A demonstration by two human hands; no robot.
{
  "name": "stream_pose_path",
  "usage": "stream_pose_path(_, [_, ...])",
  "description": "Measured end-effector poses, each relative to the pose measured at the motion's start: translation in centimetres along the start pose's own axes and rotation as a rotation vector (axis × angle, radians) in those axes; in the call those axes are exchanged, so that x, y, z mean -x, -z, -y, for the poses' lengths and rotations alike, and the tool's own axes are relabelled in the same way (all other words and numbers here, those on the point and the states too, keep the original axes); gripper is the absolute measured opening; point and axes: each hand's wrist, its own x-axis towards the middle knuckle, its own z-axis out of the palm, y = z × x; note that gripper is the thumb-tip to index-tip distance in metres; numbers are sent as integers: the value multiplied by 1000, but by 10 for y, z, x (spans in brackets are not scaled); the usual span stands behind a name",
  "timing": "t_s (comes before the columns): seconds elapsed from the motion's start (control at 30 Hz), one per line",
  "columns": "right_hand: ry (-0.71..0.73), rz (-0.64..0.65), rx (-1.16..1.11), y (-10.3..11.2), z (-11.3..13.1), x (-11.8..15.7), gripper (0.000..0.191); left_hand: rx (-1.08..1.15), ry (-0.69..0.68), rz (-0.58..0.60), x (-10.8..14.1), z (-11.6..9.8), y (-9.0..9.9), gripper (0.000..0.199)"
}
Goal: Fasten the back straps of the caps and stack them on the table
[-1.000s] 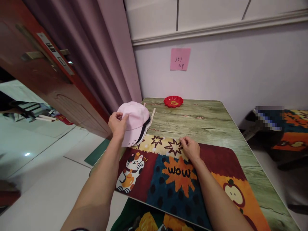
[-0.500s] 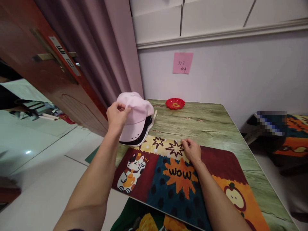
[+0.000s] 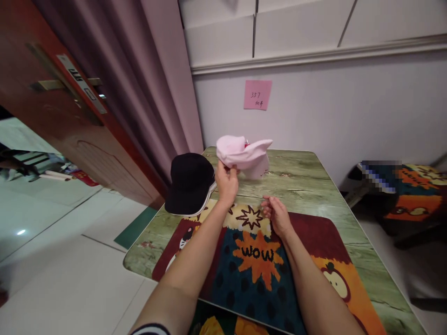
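A pink cap [image 3: 240,153] is in the grip of my left hand [image 3: 226,182], raised above the table and tilted so its brim points right. A black cap [image 3: 191,181] with a pale edge under its brim lies at the table's left side, partly over the mat's corner. My right hand [image 3: 276,215] is near the far edge of the colourful mat [image 3: 230,265], fingers loosely curled and apart, with nothing in them. The red dish behind the pink cap is almost wholly hidden.
The wood-patterned table [image 3: 300,177] stands against the wall, which bears a pink paper note [image 3: 257,95]. To the left are a purple curtain [image 3: 167,70] and an open brown door [image 3: 66,116]. Another patterned surface [image 3: 419,186] is at the right.
My left hand has lifted the pink cap off the black one and carried it right, turning it. The black cap is now uncovered. My right hand has loosened its fingers.
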Motion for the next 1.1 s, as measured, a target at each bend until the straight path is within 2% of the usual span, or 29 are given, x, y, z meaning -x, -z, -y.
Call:
stream_pose_path(0.13, [1, -21, -115, 3, 2, -7, 56, 90, 146, -12, 45, 30, -40, 36])
stream_pose_path(0.27, [52, -71, -168, 6, 0, -14, 56, 82, 279, 104, 91, 55, -56, 30])
stream_pose_path(0.37, [125, -175, -55, 11, -4, -19, 56, 23, 307, 106, 110, 70, -50, 22])
stream_pose_path(0.47, [238, -307, 211, 16, -8, -21, 67, -48, 328, 7, 109, 78, -35, 23])
stream_pose_path(0.57, [332, -384, 487, 16, -8, -19, 76, -98, 311, -94, 97, 73, -22, 28])
stream_pose_path(0.63, [376, -410, 607, 13, -7, -16, 75, -154, 198, -103, 88, 60, -18, 33])
stream_pose_path(0.7, [413, -418, 683, 8, -5, -12, 72, -263, 20, -22, 78, 45, -19, 39])
stream_pose_path(0.77, [430, -418, 742, 6, -5, -10, 73, -393, -119, 169, 69, 31, -22, 42])
stream_pose_path(0.83, [420, -419, 792, 6, -6, -10, 76, -514, -134, 414, 63, 25, -27, 39])
stream_pose_path(0.9, [397, -423, 817, 9, -8, -12, 80, -650, -83, 601, 60, 26, -30, 33])
stream_pose_path(0.97, [366, -435, 818, 12, -11, -16, 84, -776, -31, 687, 61, 32, -31, 28])
stream_pose_path(1.1, [329, -496, 868, 10, -15, -19, 85, -849, -17, 717, 64, 42, -30, 26])
